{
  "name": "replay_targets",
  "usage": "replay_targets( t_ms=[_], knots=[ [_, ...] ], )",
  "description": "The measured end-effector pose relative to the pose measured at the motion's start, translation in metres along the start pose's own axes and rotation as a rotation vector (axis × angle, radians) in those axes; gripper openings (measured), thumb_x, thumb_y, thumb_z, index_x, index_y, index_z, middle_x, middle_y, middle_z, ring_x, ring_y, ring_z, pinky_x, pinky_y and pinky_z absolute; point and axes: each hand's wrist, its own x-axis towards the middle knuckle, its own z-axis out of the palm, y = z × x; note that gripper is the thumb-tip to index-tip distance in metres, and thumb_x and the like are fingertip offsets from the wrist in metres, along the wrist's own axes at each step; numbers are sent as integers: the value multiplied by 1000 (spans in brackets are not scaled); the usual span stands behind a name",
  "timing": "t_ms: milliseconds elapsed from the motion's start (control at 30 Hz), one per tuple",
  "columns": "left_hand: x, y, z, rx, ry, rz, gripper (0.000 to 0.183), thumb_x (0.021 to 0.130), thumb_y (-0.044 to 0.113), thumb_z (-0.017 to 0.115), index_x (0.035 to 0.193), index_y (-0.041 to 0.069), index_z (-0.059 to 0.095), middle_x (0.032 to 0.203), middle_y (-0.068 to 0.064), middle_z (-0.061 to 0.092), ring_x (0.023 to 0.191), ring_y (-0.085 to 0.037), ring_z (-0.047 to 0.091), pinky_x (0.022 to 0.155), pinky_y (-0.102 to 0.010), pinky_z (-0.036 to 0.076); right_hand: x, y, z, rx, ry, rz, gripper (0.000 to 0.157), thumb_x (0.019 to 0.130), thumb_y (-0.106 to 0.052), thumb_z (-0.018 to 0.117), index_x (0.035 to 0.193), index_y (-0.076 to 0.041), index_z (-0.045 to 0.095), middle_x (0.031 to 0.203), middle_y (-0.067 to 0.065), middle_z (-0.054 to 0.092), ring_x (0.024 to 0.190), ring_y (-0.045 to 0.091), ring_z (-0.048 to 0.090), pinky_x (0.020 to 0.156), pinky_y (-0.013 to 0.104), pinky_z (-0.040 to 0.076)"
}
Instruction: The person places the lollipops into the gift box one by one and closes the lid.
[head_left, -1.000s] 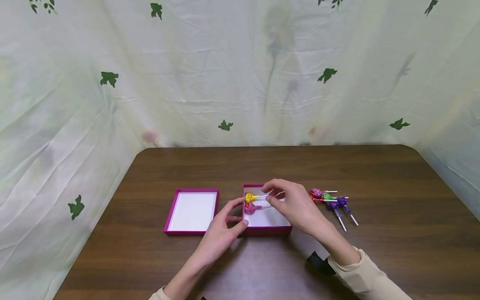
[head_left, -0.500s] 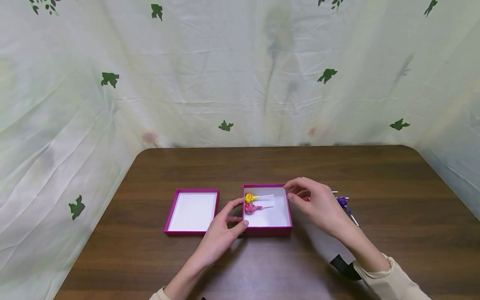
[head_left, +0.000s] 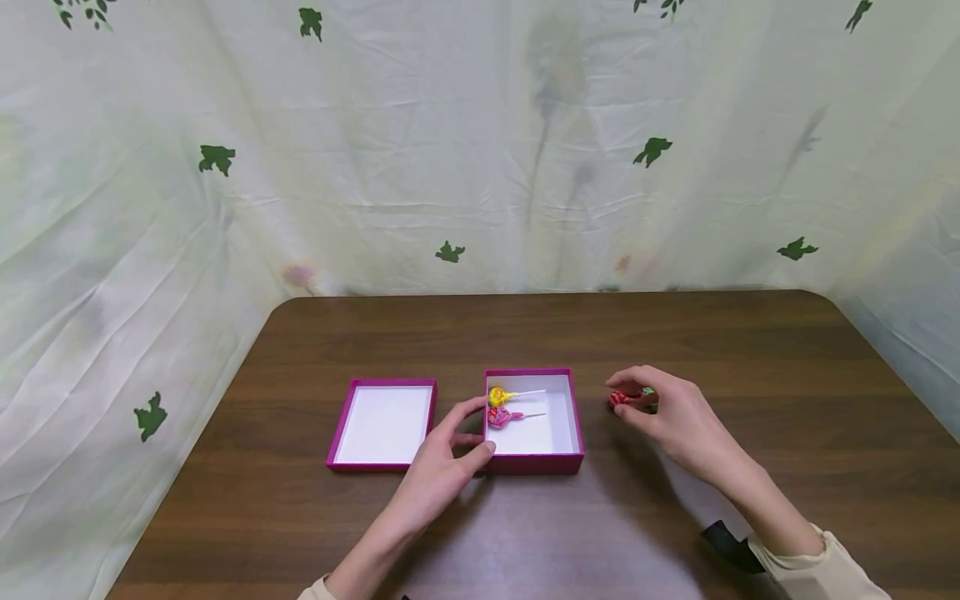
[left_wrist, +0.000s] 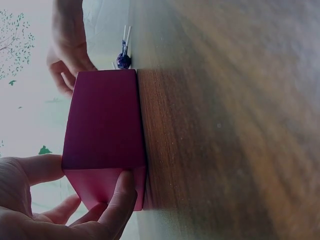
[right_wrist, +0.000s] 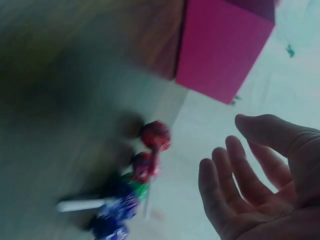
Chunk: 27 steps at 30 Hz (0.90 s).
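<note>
Right hand point(head_left: 678, 425) unclenched near clustered lollipops point(right_wrist: 143, 167), left hand point(head_left: 438, 471) unclenched—touching box point(head_left: 534, 465), lid point(head_left: 382, 423) nearby

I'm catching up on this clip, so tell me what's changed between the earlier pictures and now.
The right hand has come away from the yellow lollipop and moved rightward, from over the magenta box to the red lollipop, its fingers not closed on it. The left hand stays at the box's left side; the yellow and pink lollipops and the lid are where they were.
</note>
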Motion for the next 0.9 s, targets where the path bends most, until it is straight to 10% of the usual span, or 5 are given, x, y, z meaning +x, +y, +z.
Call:
replay_targets(
  t_ms=[900],
  knots=[
    [0, 0, 1, -6, -2, 7, 53, 93, 19, 66, 143, 24, 49, 146, -1, 46, 114, -28, 58, 75, -37, 53, 11, 33, 14, -73, -105, 26, 26, 80, -4, 78, 103, -13, 71, 90, -7, 70, 87, 13, 67, 78, 40, 52]
  ],
)
